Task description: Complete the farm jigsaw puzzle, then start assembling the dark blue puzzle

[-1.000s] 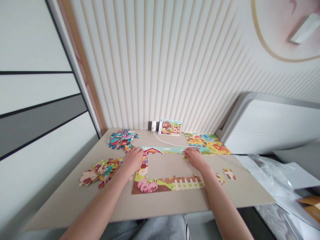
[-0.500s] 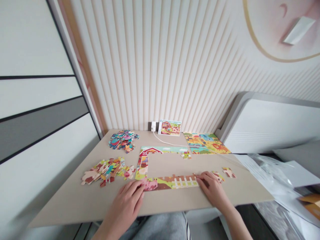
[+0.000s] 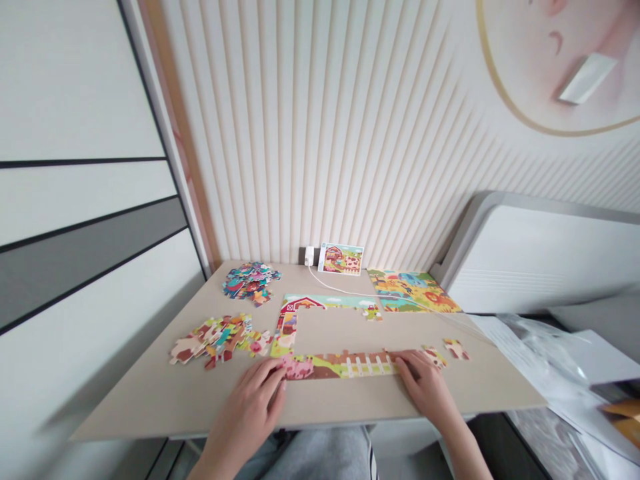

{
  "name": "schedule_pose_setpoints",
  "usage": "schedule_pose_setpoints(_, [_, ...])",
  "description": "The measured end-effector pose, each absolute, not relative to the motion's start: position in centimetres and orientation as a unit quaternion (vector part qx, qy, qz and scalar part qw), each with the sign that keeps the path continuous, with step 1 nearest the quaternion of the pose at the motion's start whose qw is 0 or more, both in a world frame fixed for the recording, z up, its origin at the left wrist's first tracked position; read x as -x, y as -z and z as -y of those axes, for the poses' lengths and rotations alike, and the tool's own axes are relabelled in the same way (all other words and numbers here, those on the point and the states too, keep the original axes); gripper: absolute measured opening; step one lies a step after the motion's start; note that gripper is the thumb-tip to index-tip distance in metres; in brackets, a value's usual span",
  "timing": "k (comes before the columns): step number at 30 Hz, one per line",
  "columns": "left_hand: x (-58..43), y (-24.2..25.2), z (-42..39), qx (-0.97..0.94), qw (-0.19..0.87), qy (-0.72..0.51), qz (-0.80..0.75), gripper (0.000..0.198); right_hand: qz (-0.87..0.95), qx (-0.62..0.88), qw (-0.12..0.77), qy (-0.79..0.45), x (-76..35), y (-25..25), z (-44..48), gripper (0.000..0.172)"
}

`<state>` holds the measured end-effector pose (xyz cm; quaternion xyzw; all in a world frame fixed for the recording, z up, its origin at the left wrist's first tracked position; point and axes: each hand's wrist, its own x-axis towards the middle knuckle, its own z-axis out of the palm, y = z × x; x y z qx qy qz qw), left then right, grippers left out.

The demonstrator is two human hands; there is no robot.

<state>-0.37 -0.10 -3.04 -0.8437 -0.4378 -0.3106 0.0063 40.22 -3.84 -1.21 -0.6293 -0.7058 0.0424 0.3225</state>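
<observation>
A partly built farm puzzle frame (image 3: 334,365) lies on the beige table (image 3: 150,393), with a red barn at its top left and a pink pig and white fence along the bottom strip. My left hand (image 3: 251,408) rests flat, fingers stretched, its tips touching the strip's left end by the pig. At the strip's right end, by the fence, my right hand (image 3: 427,389) lies flat on the table, fingers extended. Neither hand holds a piece.
A pile of loose pieces (image 3: 215,333) lies left of the frame, another pile (image 3: 250,280) at the back. Two loose pieces (image 3: 456,348) sit right of the strip. A finished puzzle (image 3: 413,290), a reference card (image 3: 341,257) and a white cable (image 3: 345,288) are at the rear.
Both hands have drawn back from the puzzle's top edge to its bottom strip near the table's front edge. Over the last half second they stayed there; the camera shifted slightly.
</observation>
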Motion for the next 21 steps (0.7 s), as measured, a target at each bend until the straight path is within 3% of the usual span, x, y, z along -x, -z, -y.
schedule_pose_setpoints(5, [0.7, 3.4, -0.1, 0.851, -0.001, 0.306, 0.427, 0.029, 0.704, 0.634, 0.320, -0.012, -39.9, 1.4, 4.1, 0.030])
schedule_pose_setpoints(10, [0.9, 3.9, -0.3, 0.860, 0.013, 0.287, 0.421, 0.030, 0.585, 0.720, 0.353, 0.123, -42.3, 3.4, 5.7, 0.034])
schedule_pose_setpoints(15, [0.8, 4.7, -0.3, 0.837, 0.034, 0.317, 0.445, 0.029, 0.475, 0.834, 0.252, 0.124, -45.8, 4.6, 7.5, 0.056])
schedule_pose_setpoints(21, [0.8, 5.4, -0.4, 0.822, 0.028, 0.337, 0.459, 0.031, 0.483, 0.845, 0.213, 0.085, -46.1, 4.1, 7.1, 0.052])
